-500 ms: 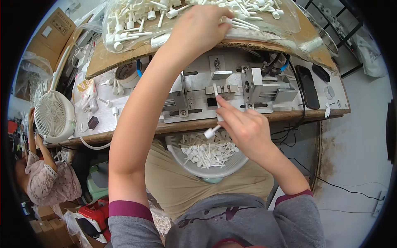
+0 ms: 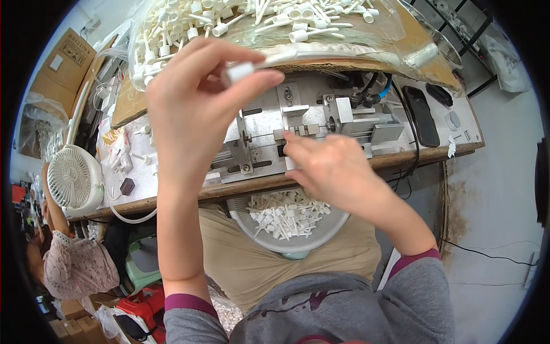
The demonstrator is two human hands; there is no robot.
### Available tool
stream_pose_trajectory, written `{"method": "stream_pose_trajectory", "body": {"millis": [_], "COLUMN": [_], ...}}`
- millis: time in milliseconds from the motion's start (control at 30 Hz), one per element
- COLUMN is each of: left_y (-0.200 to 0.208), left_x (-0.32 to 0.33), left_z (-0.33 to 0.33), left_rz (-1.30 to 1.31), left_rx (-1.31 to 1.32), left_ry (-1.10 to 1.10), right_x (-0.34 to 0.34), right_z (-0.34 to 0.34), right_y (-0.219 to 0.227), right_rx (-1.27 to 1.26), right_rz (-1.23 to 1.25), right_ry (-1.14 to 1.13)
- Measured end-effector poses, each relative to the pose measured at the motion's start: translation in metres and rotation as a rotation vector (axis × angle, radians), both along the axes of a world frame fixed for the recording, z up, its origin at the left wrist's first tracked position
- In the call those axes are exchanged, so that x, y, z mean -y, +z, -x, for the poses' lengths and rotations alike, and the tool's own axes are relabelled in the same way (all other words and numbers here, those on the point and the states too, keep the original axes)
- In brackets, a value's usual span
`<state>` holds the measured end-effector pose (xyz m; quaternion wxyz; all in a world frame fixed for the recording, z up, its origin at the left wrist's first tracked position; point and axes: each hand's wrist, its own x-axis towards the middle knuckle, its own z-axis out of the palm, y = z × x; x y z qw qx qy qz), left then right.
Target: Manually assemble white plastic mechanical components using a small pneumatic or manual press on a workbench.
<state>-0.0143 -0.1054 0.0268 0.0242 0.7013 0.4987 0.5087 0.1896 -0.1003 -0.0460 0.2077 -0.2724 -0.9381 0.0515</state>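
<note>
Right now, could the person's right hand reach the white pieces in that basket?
Probably yes: the grey basket is open, leaving its white pieces uncovered, though the right hand is at the metal fixture.

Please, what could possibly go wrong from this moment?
The right hand is close against the metal fixture, so it might be pinched if parts move there. The left hand holds a white capped piece in mid-air, which could slip. The heaped white pieces on the cardboard might spill if brushed.
</note>
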Motion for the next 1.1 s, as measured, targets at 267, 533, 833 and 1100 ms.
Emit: {"method": "stream_pose_trajectory", "body": {"millis": [267,533,833,1100], "left_y": [-0.035,-0.101,-0.096,-0.081], "left_x": [0.060,0.068,0.055,0.054], "left_z": [-0.014,-0.038,-0.042,-0.035], "left_rz": [0.311,0.142,0.204,0.372], "left_rx": [0.398,-0.303,-0.473,0.059], "left_ry": [-0.125,0.063,0.093,-0.083], "right_x": [-0.121,-0.144,-0.131,-0.077], "right_z": [-0.014,0.031,0.020,0.002], "right_y": [0.065,0.081,0.078,0.053], "right_rx": [-0.412,0.016,-0.233,-0.539], "right_rz": [-0.233,0.150,0.140,0.072], "right_ry": [-0.196,-0.505,-0.380,-0.073]}}
